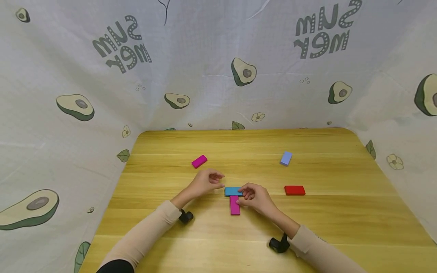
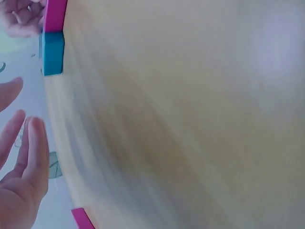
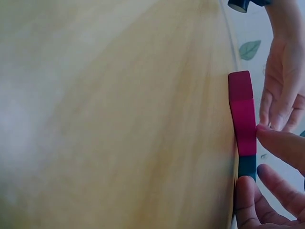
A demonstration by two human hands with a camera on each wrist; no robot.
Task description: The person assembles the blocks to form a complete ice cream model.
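Note:
On the wooden table, a blue block (image 1: 232, 191) lies crosswise, and a magenta block (image 1: 235, 205) extends from its near side, the two making a T. My right hand (image 1: 257, 197) touches them, fingertips at the blue block's right end and thumb against the magenta block's right side. The right wrist view shows the thumb of this hand (image 3: 276, 191) at the magenta block (image 3: 245, 126) and fingers by the blue one (image 3: 247, 166). Just left of the blue block, my left hand (image 1: 205, 182) holds nothing, fingers loosely bent; the left wrist view shows it (image 2: 24, 176) apart from the blocks.
Another magenta block (image 1: 199, 161) lies beyond my left hand. A light blue block (image 1: 286, 158) is at the back right, and a red block (image 1: 295, 190) lies right of my right hand. Printed cloth (image 1: 211, 83) hangs behind and beside the table (image 1: 341, 220).

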